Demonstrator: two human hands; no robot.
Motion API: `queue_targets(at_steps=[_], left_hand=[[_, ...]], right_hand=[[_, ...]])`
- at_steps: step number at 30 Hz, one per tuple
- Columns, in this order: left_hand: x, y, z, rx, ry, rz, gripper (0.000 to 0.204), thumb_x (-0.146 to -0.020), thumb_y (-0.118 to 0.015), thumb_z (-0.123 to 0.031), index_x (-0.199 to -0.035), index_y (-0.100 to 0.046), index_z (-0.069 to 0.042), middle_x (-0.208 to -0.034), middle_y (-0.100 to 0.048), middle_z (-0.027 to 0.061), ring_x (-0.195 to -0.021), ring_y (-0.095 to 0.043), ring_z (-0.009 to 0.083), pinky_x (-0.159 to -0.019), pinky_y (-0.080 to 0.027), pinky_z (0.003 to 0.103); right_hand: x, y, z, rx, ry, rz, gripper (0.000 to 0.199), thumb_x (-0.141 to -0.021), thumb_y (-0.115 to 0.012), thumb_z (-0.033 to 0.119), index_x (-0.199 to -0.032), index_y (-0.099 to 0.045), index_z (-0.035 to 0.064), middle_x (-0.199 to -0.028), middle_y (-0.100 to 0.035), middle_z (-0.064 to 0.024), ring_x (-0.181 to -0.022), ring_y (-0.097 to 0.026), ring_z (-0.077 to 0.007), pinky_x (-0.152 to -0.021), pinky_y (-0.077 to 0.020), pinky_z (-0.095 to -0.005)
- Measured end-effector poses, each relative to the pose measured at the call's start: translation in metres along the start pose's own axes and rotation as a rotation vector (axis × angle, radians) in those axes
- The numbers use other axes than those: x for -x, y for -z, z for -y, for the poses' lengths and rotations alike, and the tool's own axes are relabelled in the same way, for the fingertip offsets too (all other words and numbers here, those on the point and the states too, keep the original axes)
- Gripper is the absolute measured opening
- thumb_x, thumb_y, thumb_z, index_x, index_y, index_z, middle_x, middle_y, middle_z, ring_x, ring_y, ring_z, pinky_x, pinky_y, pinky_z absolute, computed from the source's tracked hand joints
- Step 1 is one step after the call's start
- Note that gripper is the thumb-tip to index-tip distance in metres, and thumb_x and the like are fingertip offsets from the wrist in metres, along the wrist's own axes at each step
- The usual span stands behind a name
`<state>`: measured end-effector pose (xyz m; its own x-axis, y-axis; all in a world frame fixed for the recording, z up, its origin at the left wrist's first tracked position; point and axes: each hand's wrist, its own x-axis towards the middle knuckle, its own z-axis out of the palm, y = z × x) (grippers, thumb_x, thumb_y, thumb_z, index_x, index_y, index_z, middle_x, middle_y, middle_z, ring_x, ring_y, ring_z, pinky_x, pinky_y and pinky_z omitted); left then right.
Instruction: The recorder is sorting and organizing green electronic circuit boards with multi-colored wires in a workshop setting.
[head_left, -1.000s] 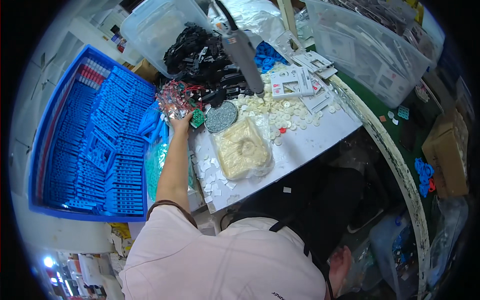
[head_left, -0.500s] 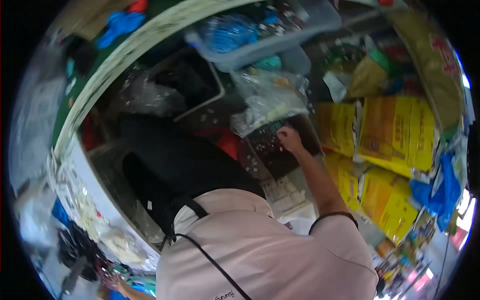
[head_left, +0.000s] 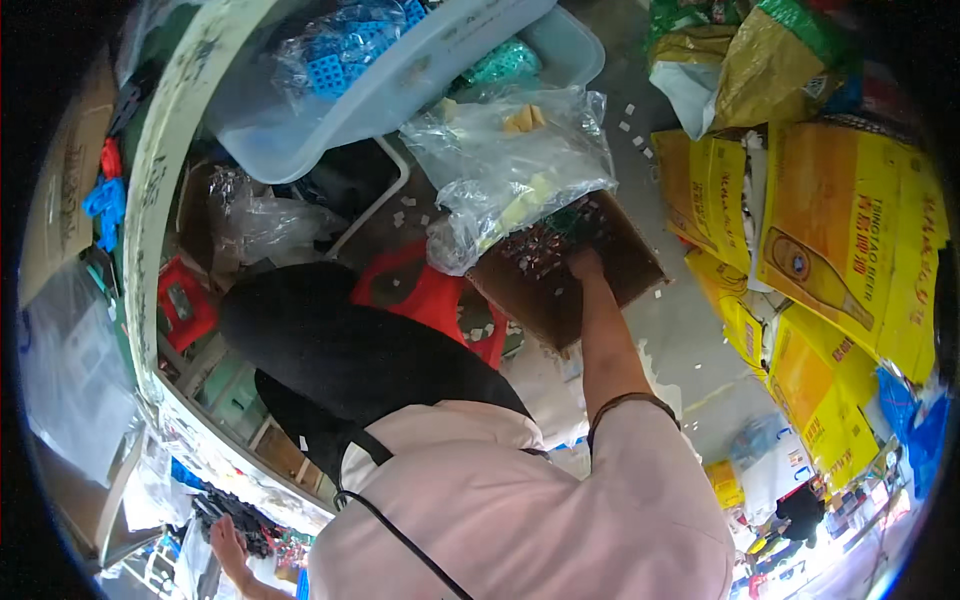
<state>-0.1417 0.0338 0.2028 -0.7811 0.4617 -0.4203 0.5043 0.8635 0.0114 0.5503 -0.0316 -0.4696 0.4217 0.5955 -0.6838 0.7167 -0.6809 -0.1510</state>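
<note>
My right hand (head_left: 583, 262) reaches down into a brown cardboard box (head_left: 630, 268) on the floor, its fingers buried among small dark and shiny parts, so its grip is hidden. A crumpled clear plastic bag (head_left: 510, 165) with yellowish pieces lies against the box's far side. My left hand (head_left: 228, 545) is stretched back at the lower left edge, small and blurred, beside a pile of black parts (head_left: 215, 508) on the white table (head_left: 165, 400). I cannot make out whether it holds anything.
A red stool (head_left: 430, 295) stands under my dark trousers. A grey plastic tub (head_left: 400, 85) holds bags of blue and green parts. Yellow sacks (head_left: 850, 230) are stacked at the right. White scraps litter the floor.
I have turned away from the table toward the floor. My right hand has gone further down into the cardboard box, while the left hand stays back at the table.
</note>
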Motion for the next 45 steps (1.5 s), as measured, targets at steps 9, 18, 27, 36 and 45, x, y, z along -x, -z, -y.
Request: queue_targets(at_steps=[9,18,27,36,45], left_hand=[[0.011,-0.023,-0.074,-0.185,-0.038,0.1,0.022,-0.092,-0.06,-0.031,-0.099,-0.057,-0.011,-0.062,-0.05,-0.0025,-0.045,-0.044,0.0035,-0.033,-0.029,0.019],[0.031,-0.037,-0.112,-0.237,-0.008,0.053,0.023,-0.088,-0.062,-0.028,-0.102,-0.059,-0.01,-0.072,-0.057,0.0005,-0.049,-0.052,0.0065,-0.035,-0.032,0.019],[0.024,-0.047,-0.119,-0.222,-0.034,0.064,0.019,-0.089,-0.06,-0.026,-0.1,-0.06,-0.011,-0.074,-0.057,0.0008,-0.052,-0.053,0.0071,-0.039,-0.033,0.02],[0.026,-0.057,-0.122,-0.197,-0.075,0.14,0.014,-0.09,-0.06,-0.022,-0.101,-0.06,-0.013,-0.076,-0.056,-0.0011,-0.053,-0.051,0.0052,-0.039,-0.029,0.017],[0.021,-0.07,-0.124,-0.194,-0.071,0.162,0.016,-0.09,-0.061,-0.025,-0.102,-0.059,-0.014,-0.077,-0.056,-0.0022,-0.054,-0.05,0.005,-0.041,-0.028,0.018]], right_hand=[[-0.047,0.055,0.031,0.192,0.368,-0.169,0.067,-0.073,-0.07,0.025,-0.132,-0.047,0.0037,-0.138,-0.044,-0.02,-0.128,-0.04,-0.0376,-0.107,-0.0346,-0.0457],[-0.082,0.002,0.023,0.267,0.076,-0.016,0.073,-0.077,-0.069,0.032,-0.138,-0.04,0.0048,-0.144,-0.036,-0.0183,-0.134,-0.034,-0.033,-0.109,-0.0325,-0.0479],[-0.103,-0.015,-0.009,0.114,-0.046,0.166,0.062,-0.081,-0.065,0.04,-0.131,-0.048,0.0077,-0.138,-0.046,-0.0161,-0.123,-0.048,-0.035,-0.102,-0.0404,-0.049],[-0.083,-0.031,-0.053,-0.297,0.149,0.014,0.078,-0.076,-0.069,0.045,-0.137,-0.042,0.0067,-0.14,-0.042,-0.0199,-0.121,-0.05,-0.0353,-0.102,-0.0408,-0.0474],[-0.071,-0.035,-0.081,-0.444,-0.01,0.074,0.083,-0.071,-0.076,0.034,-0.14,-0.039,0.0056,-0.142,-0.041,-0.0166,-0.128,-0.042,-0.0315,-0.108,-0.0337,-0.0407]])
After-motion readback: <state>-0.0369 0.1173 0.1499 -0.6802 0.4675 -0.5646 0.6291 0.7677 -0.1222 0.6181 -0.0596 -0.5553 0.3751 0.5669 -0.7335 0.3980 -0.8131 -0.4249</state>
